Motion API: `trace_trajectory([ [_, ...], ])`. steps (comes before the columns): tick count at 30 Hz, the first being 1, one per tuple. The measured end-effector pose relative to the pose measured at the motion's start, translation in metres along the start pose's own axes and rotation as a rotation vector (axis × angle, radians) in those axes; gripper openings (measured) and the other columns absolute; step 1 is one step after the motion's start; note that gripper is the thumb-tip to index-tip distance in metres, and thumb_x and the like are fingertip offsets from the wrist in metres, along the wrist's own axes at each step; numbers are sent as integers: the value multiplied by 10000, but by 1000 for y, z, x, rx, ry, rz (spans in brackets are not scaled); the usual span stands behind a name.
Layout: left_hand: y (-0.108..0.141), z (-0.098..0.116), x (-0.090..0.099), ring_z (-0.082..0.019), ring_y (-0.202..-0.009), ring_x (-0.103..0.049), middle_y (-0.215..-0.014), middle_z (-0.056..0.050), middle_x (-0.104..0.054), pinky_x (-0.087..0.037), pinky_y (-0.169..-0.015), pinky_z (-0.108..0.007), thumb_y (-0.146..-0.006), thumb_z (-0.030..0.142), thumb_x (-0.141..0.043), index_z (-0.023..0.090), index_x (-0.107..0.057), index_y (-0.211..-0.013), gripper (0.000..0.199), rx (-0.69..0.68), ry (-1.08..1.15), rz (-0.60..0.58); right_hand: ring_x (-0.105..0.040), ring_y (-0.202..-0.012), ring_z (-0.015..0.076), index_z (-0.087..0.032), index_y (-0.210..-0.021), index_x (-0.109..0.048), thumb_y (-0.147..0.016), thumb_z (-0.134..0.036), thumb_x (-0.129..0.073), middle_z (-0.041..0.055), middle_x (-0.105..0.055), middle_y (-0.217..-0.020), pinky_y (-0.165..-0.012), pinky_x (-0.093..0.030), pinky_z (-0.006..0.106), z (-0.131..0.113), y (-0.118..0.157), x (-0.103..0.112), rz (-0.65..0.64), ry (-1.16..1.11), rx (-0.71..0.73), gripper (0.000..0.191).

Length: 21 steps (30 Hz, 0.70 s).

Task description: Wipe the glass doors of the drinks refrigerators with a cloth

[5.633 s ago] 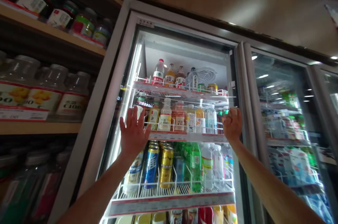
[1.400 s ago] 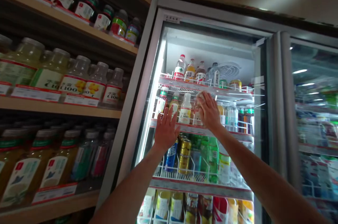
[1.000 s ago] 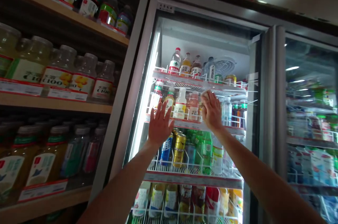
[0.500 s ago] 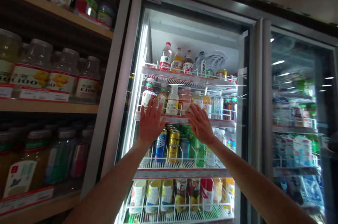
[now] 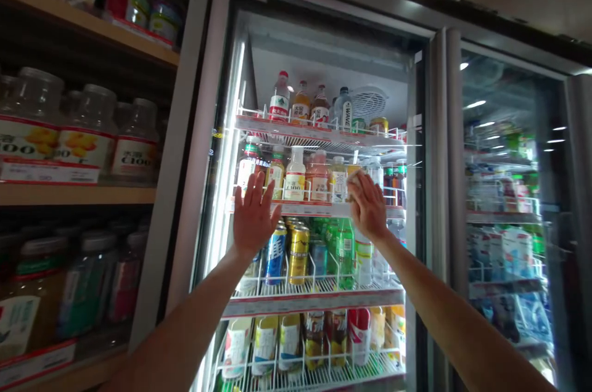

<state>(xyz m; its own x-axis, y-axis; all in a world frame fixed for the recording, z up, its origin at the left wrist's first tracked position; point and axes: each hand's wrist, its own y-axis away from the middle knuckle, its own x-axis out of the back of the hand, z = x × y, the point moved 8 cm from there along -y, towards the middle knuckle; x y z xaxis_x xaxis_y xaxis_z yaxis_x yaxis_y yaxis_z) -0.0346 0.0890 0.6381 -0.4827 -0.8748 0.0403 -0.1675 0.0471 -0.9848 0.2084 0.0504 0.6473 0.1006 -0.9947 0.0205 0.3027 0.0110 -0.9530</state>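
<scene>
My left hand (image 5: 252, 219) lies flat with fingers spread against the closed glass door (image 5: 324, 28) of a drinks fridge. To its right, my right hand (image 5: 370, 207) is closed on a small pale cloth (image 5: 355, 180), which is pressed to the same glass. Only a bit of the cloth shows past the fingers. Behind the glass, at hand height, stand a C100 bottle (image 5: 295, 176) with a white cap and a pink bottle (image 5: 319, 179). Lower down, a blue can (image 5: 275, 253) and a gold can (image 5: 298, 253) stand on a wire shelf.
On the left, a wooden shelf (image 5: 83, 193) carries several drink bottles (image 5: 87, 124). A metal door frame (image 5: 439, 195) divides this door from a second glass fridge door (image 5: 509, 102) on the right. Bottles line the fridge's bottom shelf (image 5: 319, 373).
My right hand has slid right across the glass with the cloth. My left hand stays spread on the door. The view has shifted slightly to the right.
</scene>
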Motion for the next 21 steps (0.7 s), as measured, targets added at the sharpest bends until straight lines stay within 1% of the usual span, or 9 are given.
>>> trace_trajectory([
  [2,0,0,0,-263,-1396,-165,-1474,-145,-282,-144,-1126,-518,-885,358,-430,161,-307,-1397,562,-5,-12,6,-260,-1381,232,-262,-1335,-425,-868,-162,-364,36,-261,-1509,-1075,-322,507,14,2,8,96,16,-129,481],
  [3,0,0,0,-263,-1395,-169,-1472,-145,-287,-146,-1125,-517,-885,360,-432,163,-311,-1395,560,-5,-16,10,-252,-1384,233,-254,-1337,-424,-867,-156,-361,39,-246,-1515,-1076,-323,503,15,5,10,113,8,-143,484],
  [8,0,0,0,-257,-1392,-184,-1474,-131,-289,-149,-1128,-510,-883,363,-438,186,-298,-1404,568,4,-5,7,-218,-1397,231,-291,-1344,-416,-859,-170,-400,11,-230,-1522,-1097,-301,484,-4,25,-3,-117,-70,107,500],
  [10,0,1,1,-261,-1393,-179,-1477,-131,-282,-152,-1126,-512,-885,364,-433,188,-289,-1410,572,2,2,9,-239,-1390,235,-304,-1354,-399,-862,-170,-393,17,-254,-1513,-1086,-314,500,13,27,3,-62,-39,40,510],
  [12,-1,1,2,-265,-1395,-172,-1484,-124,-267,-152,-1123,-517,-885,372,-430,198,-272,-1417,582,-1,11,18,-238,-1389,246,-287,-1370,-379,-867,-160,-375,39,-254,-1512,-1073,-328,518,37,29,14,75,2,-99,519],
  [14,-2,0,2,-266,-1396,-168,-1493,-113,-246,-145,-1126,-518,-884,376,-431,212,-250,-1426,595,0,25,21,-230,-1392,250,-270,-1377,-368,-869,-155,-369,52,-235,-1517,-1073,-332,521,47,33,20,131,11,-143,522],
  [18,-1,2,2,-263,-1395,-173,-1502,-97,-228,-134,-1133,-510,-887,360,-426,230,-228,-1434,596,8,42,21,-230,-1392,240,-275,-1350,-405,-863,-162,-403,37,-222,-1524,-1086,-320,501,36,45,11,-29,-32,32,500],
  [19,2,3,2,-263,-1395,-170,-1503,-97,-225,-135,-1132,-511,-890,355,-421,231,-220,-1437,595,10,38,24,-237,-1390,240,-269,-1338,-423,-861,-162,-410,40,-236,-1520,-1087,-318,498,38,48,11,-44,-36,54,489],
  [21,10,9,2,-267,-1398,-153,-1503,-107,-219,-138,-1127,-519,-894,346,-416,223,-196,-1443,605,16,21,32,-261,-1380,244,-248,-1320,-450,-860,-157,-405,60,-268,-1506,-1081,-320,499,56,51,18,16,-16,-4,471],
])
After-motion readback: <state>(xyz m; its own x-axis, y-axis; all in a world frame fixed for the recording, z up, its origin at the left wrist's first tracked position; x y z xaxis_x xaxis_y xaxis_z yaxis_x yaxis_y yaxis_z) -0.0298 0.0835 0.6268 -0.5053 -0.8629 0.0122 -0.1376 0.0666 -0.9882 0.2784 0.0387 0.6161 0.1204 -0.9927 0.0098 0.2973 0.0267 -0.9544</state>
